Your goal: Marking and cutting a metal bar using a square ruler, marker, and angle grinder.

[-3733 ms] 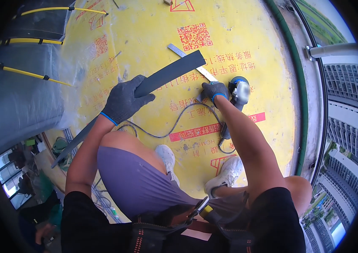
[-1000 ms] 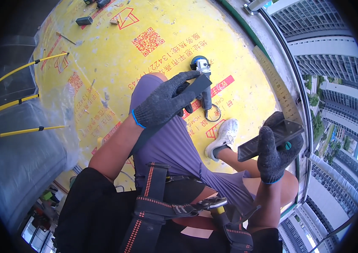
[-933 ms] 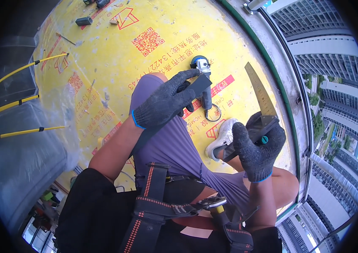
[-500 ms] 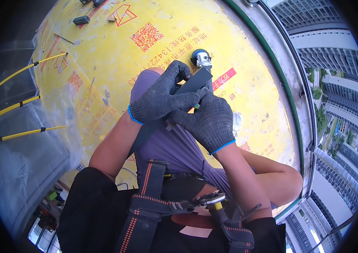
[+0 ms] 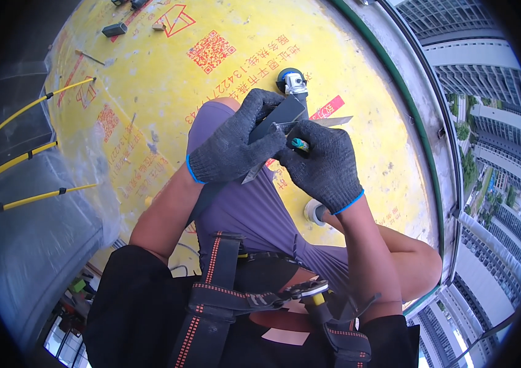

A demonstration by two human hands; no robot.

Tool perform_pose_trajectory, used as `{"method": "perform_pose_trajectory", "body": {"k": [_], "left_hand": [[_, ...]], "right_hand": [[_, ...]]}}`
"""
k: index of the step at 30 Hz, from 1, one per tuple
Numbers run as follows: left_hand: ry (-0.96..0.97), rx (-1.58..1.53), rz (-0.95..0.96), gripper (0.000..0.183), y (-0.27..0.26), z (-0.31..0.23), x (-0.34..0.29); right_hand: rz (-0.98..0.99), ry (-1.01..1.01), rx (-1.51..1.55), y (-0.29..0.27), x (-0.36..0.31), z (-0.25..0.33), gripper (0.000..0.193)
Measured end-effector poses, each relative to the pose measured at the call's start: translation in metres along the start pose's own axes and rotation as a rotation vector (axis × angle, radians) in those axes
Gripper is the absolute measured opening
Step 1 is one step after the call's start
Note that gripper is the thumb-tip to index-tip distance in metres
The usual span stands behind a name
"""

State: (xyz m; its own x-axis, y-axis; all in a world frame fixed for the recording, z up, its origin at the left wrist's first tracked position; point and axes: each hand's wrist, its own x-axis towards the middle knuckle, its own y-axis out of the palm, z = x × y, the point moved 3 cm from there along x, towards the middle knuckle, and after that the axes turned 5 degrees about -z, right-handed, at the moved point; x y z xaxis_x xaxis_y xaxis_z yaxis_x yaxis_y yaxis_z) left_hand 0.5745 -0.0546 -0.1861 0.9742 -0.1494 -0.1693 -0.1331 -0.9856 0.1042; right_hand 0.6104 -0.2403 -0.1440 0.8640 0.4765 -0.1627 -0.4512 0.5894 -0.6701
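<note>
My left hand [image 5: 227,144], in a black knit glove with a blue cuff, is closed around a long dark grey flat bar [image 5: 288,113] that slants across my thigh. A thin metal square [image 5: 334,121] lies against the bar; one blade sticks out past my right hand, and another blade end shows below the left fingers. My right hand [image 5: 325,162], gloved alike, is closed on a pen-like marker with a teal end [image 5: 300,145], beside the bar. The marker's tip is hidden. Just beyond the bar's end, an angle grinder [image 5: 295,83] lies on the yellow board.
The yellow printed board [image 5: 371,165] carries a small dark block [image 5: 114,29] and a thin stick [image 5: 90,57] at the far left. A green-edged border [image 5: 417,129] curves along the right, with tall buildings far below. Yellow rods [image 5: 21,162] and plastic sheeting stand at left.
My right hand has shifted slightly right and turned, so the marker's teal end shows. The metal square's blade now sticks out to the right. My left hand stays on the bar.
</note>
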Motion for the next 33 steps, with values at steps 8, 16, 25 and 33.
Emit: {"method": "perform_pose_trajectory", "body": {"k": [8, 16, 25, 33], "left_hand": [[0.009, -0.017, -0.086, 0.028, 0.008, -0.004, -0.003], [-0.177, -0.239, 0.043, 0.056, -0.019, 0.003, 0.002], [-0.189, -0.272, -0.017, 0.092, -0.054, 0.048, -0.014], [-0.313, -0.523, 0.016, 0.083, -0.061, 0.023, -0.005]], "right_hand": [[-0.007, -0.049, -0.053, -0.033, 0.012, -0.022, 0.037], [0.021, 0.180, 0.353, -0.007, -0.006, -0.027, 0.022], [-0.170, 0.227, 0.366, 0.014, -0.016, -0.008, 0.032], [-0.258, 0.214, 0.447, 0.022, -0.013, -0.004, 0.024]]}}
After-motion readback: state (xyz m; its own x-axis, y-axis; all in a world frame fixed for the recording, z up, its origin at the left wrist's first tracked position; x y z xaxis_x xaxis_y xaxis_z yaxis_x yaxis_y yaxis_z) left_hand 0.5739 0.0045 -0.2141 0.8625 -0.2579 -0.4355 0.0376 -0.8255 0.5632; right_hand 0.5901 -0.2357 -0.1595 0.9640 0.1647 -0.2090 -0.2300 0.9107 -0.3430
